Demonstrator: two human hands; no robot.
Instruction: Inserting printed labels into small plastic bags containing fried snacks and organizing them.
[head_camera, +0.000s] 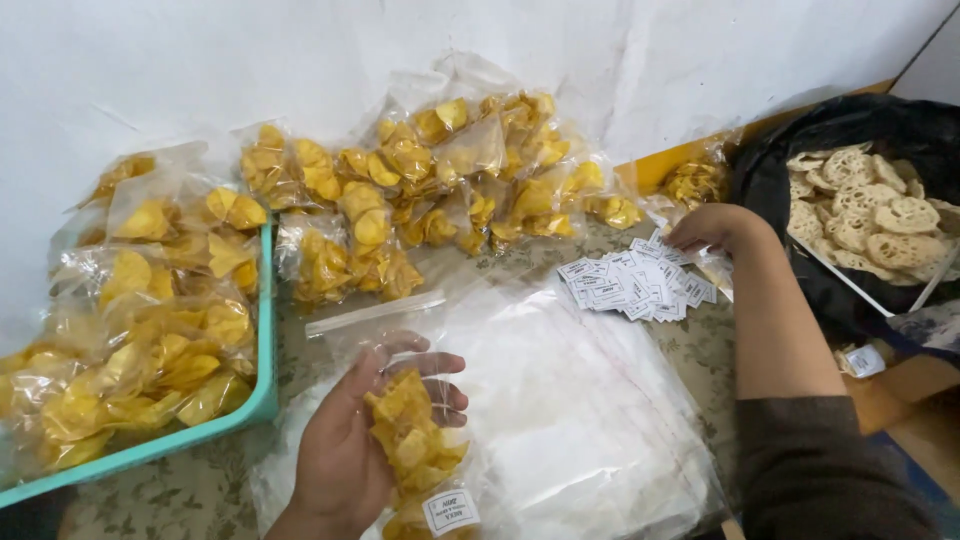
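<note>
My left hand (350, 445) grips a clear plastic bag (418, 440) of yellow chips low in the middle of the view. The bag's top is unsealed, and a small white paper label shows through near its bottom. My right hand (712, 228) reaches out to the right, fingertips resting on a loose pile of small white paper labels (635, 284) on the table. Under the held bag lies a stack of empty clear plastic bags (570, 410).
A teal tray (262, 370) at left is heaped with filled chip bags. More filled bags (440, 190) are piled against the white wall. At right, a black bag (880, 190) holds pale lacy round crackers. A patterned cloth covers the table.
</note>
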